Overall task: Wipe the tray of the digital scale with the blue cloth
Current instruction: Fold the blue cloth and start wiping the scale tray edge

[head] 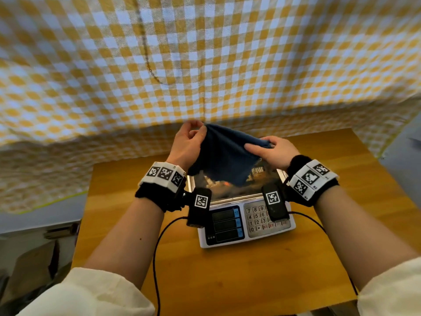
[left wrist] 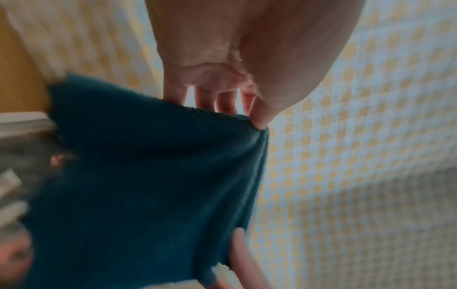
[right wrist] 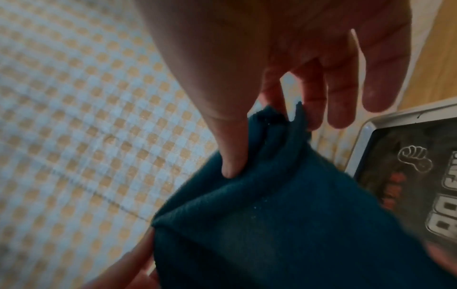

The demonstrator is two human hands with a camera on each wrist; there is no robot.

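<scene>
Holding the blue cloth (head: 224, 156) spread above the tray (head: 234, 195) of the scale (head: 247, 224) on the desk (head: 227, 274), both hands appear to be opening it into a flat wiping face. The left hand (head: 186, 142) pinches one top corner between thumb and fingers (left wrist: 259, 117); the right hand (head: 273, 149) pinches the other. Both wrists are raised and level, palms angled inward. The cloth hangs clear of the tray; wiping is not begun.

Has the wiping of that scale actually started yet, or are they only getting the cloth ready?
Done: the dark blue cloth is picked up. In hand: the left hand and right hand pinch its top edge, holding it above the scale's shiny metal tray. Left: all the wiping; the cloth does not seem pressed on the tray.
</scene>
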